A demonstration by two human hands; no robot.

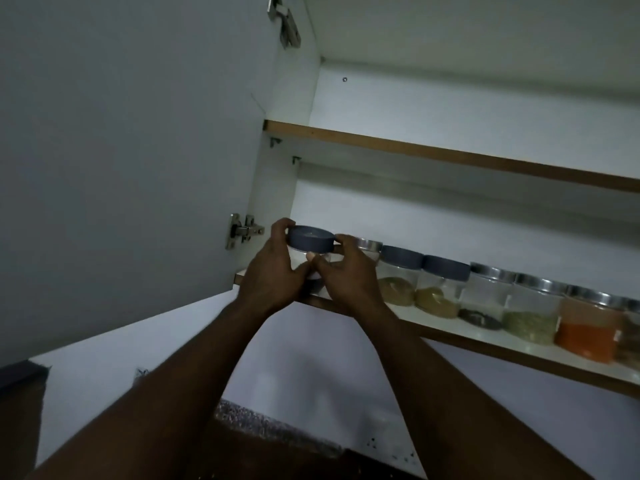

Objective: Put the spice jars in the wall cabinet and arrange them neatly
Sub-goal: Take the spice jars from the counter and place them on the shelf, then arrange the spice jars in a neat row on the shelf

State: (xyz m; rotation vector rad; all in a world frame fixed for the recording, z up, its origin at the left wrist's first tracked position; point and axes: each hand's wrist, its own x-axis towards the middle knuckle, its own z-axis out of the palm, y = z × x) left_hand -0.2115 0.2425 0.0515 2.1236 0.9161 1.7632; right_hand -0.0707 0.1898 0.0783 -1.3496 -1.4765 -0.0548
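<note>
Both hands, left hand and right hand, close around a grey-lidded jar at the left end of the lower shelf; placement seems under way; next, nudge it flush beside the steel-lidded jar.

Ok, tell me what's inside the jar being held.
Cannot tell: both hands, left hand and right hand, cover the blue-lidded jar; only its lid and a clear strip show.

The hands hide the held jar's contents; the rightmost jar is cropped.
</note>
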